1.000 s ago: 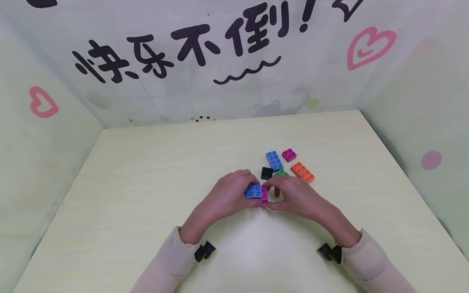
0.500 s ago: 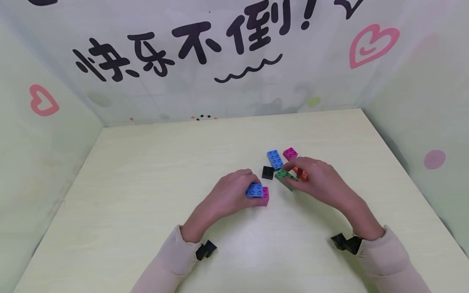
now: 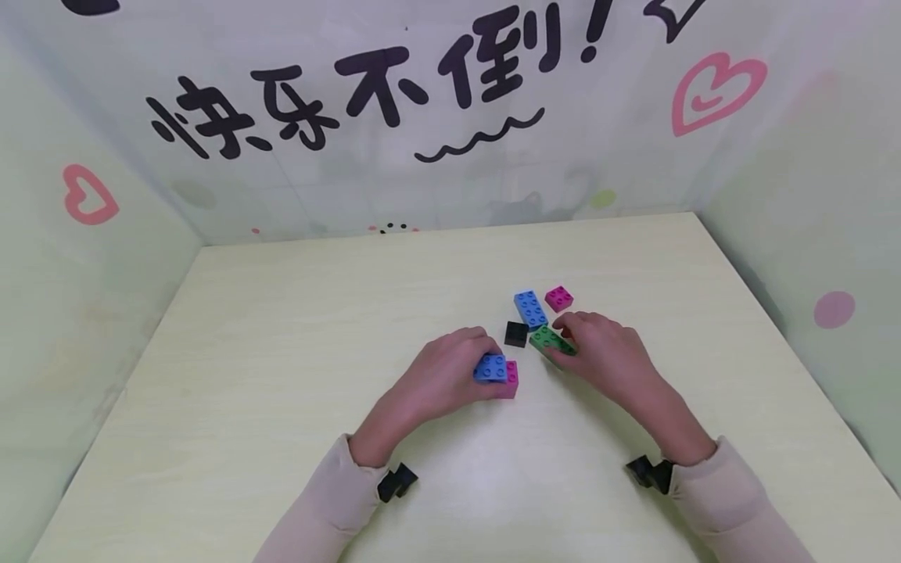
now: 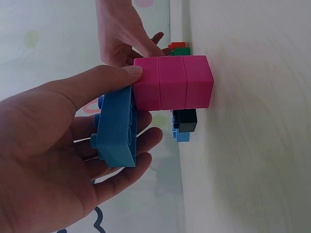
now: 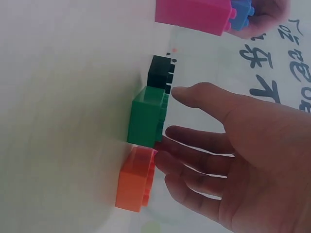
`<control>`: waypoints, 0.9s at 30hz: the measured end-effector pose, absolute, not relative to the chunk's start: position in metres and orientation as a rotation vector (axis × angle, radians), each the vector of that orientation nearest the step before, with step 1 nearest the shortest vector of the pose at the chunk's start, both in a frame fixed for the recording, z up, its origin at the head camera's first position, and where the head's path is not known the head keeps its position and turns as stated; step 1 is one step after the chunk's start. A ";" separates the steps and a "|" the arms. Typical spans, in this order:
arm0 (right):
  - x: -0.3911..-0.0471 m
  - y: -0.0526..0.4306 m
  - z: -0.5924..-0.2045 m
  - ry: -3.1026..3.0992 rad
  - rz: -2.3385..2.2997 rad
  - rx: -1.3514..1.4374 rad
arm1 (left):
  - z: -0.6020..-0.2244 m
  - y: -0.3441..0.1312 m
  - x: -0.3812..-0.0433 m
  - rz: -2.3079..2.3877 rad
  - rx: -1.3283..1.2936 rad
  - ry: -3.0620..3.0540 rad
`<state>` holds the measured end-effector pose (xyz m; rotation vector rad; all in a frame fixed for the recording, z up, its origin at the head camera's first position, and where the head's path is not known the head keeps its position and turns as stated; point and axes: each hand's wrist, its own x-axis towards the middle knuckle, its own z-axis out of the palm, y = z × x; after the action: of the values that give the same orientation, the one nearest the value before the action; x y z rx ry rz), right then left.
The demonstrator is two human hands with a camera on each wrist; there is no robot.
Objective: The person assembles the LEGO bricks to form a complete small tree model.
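My left hand (image 3: pixel 446 371) grips a stack of toy building bricks on the table. Its pink column (image 4: pixel 172 83) has three visible layers, topped by a blue brick (image 4: pixel 116 131) that juts out toward my palm. The thumb lies on the pink side, and the other fingers curl behind the blue brick. To the right, my right hand (image 3: pixel 612 356) hovers with loosely bent fingers at a green brick (image 5: pixel 147 116). Nothing is visibly pinched between thumb and fingers in the right wrist view. An orange brick (image 5: pixel 133 179) lies below those fingers, hidden by the hand in the head view.
A black brick (image 3: pixel 516 334) sits left of the green one. Behind them lie a long blue brick (image 3: pixel 530 310) and a small pink brick (image 3: pixel 559 298). Printed walls border the pale table (image 3: pixel 303 313) at the back and sides.
My right hand has left the pink column and moved right to the green brick, with a slight shift over the last half second. The left hand keeps its hold on the stack.
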<state>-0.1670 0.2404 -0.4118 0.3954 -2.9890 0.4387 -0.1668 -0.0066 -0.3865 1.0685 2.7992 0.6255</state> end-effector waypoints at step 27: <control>-0.169 0.239 -0.421 -3.018 0.320 0.408 | -0.387 -0.005 -0.168 0.619 1.057 2.793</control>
<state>-0.1688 0.2387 -0.4214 0.4075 -3.0176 0.3198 -0.1676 -0.0054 -0.3869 1.0572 2.7931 0.6191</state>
